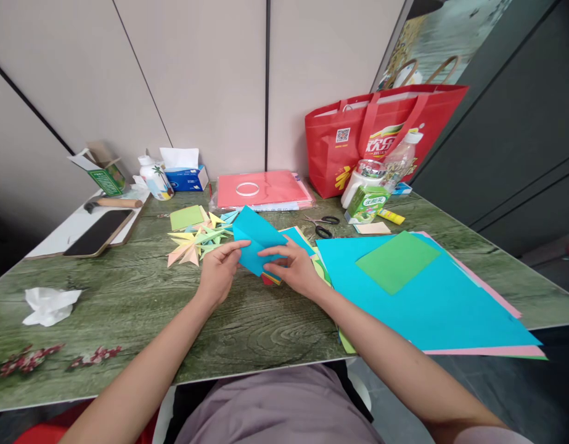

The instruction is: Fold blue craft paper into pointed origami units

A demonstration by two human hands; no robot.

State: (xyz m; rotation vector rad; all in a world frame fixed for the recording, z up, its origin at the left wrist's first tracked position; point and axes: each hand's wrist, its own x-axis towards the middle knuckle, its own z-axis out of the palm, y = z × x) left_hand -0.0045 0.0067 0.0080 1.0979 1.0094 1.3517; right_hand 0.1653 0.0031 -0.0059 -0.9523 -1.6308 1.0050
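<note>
Holding a blue paper (257,231) above the tabletop (256,333), the left hand (221,271) and right hand (296,266) have fingers pinched on its edges, hiding parts of it. White tissue (180,158) pokes from the blue box (192,180); inside the red bag (328,148) and green carton (109,180), the contents cannot be made out.

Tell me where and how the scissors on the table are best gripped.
Probably by the black handle loops, coming from above on the right: the scissors lie flat, loops spread toward the right and blades pointing left. The right hand looks nearer, but it is holding the blue paper.
</note>
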